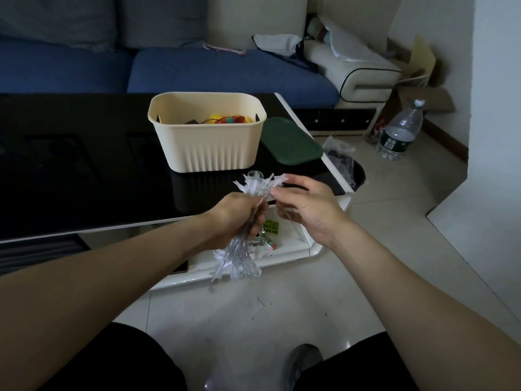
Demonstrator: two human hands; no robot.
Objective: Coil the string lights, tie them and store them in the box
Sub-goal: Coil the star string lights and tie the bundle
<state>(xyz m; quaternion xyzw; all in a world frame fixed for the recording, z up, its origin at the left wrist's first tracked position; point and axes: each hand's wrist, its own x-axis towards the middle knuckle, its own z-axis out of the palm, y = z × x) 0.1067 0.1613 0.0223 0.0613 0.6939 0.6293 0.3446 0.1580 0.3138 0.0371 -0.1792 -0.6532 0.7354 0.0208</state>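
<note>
L hand (236, 214) clenched round bundled string lights (239, 258), R hand (306, 206) pinching its wire, cream box (207, 134) behind on table (70, 165)

Left hand (238, 214) fisted — right hand (306, 206) pinching beside it.

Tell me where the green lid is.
The green lid lies flat on the black table, right of the cream box, near the table's right edge.
</note>
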